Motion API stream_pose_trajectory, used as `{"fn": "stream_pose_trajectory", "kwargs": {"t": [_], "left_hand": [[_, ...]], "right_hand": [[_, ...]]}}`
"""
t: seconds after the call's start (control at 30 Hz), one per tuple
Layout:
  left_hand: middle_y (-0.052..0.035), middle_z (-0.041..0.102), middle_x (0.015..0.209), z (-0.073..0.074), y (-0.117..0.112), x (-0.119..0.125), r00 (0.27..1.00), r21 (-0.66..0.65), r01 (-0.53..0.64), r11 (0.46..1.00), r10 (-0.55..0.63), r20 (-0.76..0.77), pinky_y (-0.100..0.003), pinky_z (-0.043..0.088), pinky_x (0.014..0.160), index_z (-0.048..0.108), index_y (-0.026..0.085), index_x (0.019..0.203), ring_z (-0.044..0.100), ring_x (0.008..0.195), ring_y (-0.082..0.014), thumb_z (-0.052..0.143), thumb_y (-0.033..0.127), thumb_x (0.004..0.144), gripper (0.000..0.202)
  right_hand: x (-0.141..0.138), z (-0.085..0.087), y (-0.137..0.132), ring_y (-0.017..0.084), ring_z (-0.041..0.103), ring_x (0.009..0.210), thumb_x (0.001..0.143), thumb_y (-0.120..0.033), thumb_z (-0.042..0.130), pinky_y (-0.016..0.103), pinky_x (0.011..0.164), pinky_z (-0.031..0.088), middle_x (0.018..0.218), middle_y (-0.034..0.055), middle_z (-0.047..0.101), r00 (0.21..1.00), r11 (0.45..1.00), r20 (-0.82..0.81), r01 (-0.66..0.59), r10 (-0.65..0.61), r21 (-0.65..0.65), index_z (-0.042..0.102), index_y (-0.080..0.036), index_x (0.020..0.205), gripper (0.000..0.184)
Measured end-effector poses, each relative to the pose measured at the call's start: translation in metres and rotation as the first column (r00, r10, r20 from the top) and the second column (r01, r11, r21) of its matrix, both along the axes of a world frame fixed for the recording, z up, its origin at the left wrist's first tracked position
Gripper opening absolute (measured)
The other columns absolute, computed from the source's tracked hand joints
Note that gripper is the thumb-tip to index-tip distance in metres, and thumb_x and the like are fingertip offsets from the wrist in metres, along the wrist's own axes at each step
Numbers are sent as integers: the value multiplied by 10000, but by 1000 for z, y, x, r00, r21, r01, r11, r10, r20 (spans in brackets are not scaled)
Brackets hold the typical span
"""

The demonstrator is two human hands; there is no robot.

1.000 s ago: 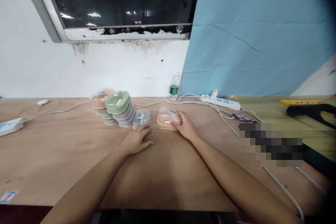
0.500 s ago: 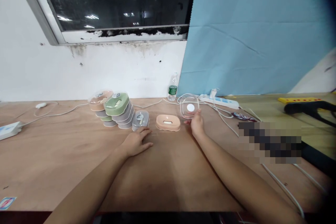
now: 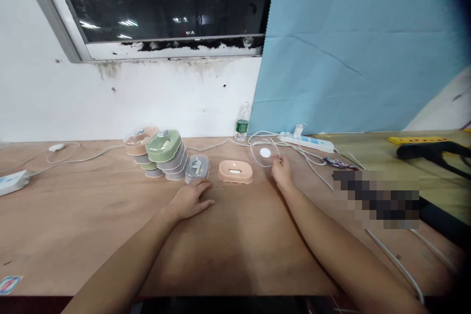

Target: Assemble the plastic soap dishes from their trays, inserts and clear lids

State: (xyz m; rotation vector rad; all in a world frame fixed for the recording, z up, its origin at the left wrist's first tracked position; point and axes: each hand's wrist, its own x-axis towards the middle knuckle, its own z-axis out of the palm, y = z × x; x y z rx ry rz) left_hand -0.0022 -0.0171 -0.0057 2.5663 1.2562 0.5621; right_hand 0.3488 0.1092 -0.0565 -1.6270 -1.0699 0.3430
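My left hand (image 3: 192,198) lies flat on the wooden table (image 3: 91,216), fingers spread, just in front of a grey lidded soap box (image 3: 197,167). A pink soap box base (image 3: 235,171) sits uncovered to its right. My right hand (image 3: 282,170) pinches the edge of a clear lid (image 3: 264,153) with a round white sticker, held low over the table right of the pink base. Left of the grey box leans a stack of soap boxes (image 3: 159,151) in pink, green and grey.
A water bottle (image 3: 242,125) stands at the wall. A white power strip (image 3: 309,142) and its cables (image 3: 390,250) run along the right side. Another power strip (image 3: 10,182) lies far left. A yellow and black tool (image 3: 430,146) rests at the right.
My right hand lifted the clear lid off the pink soap box, carried it to the right and lowered it toward the table. My left hand has stayed put.
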Motion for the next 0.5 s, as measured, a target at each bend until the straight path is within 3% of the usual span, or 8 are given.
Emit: {"fn": "stream_pose_trajectory", "kwargs": {"t": [0.23, 0.5], "left_hand": [[-88, 532, 1303, -1, 1, 0, 1000, 3, 1, 1000, -1, -14, -353, 485, 898, 499, 222, 1282, 546, 1124, -250, 554, 462, 852, 495], [-81, 558, 1274, 0, -1, 1, 999, 1, -13, 1000, 13, -30, -358, 472, 915, 503, 227, 1281, 571, 1088, -242, 543, 477, 855, 496]], "right_hand": [[-7, 0, -1, 146, 523, 418, 779, -493, 570, 254, 461, 396, 600, -9, 616, 995, 988, -27, -99, 96, -117, 531, -156, 1183, 527], [-12, 9, -9, 132, 525, 394, 777, -517, 597, 242, 443, 414, 624, 16, 664, 989, 976, 1, -146, 148, -160, 511, -152, 1257, 609]]}}
